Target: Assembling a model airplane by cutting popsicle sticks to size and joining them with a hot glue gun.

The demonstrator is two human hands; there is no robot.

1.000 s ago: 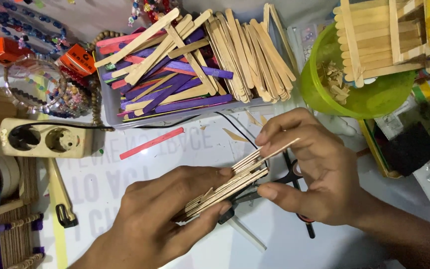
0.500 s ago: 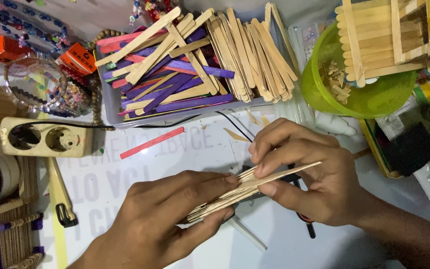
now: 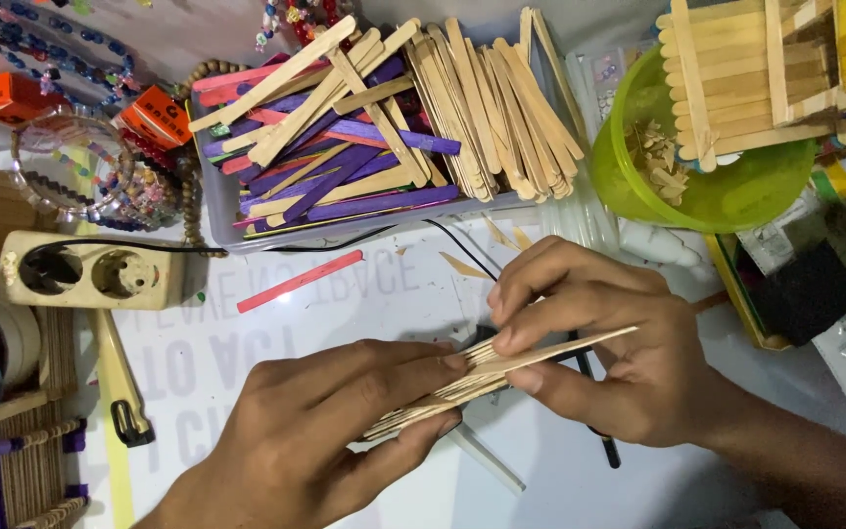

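Bundle of sticks point(image 3: 462, 384): pale natural wood. Tray sticks point(image 3: 364, 127): plain wood mixed with purple and pink. Loose stick point(image 3: 300, 281): red-pink. Bowl point(image 3: 727, 191): lime green. Small boxes point(image 3: 14, 96): orange. Power strip point(image 3: 90, 271): cream. Bench point(image 3: 345, 313): white with grey lettering.

A white tabletop point(image 3: 374, 313) fills the view — faint grey mirrored lettering shows through its surface. The light is even and soft, with only weak shadows. Clutter crowds every edge — no wall, floor or window shows.
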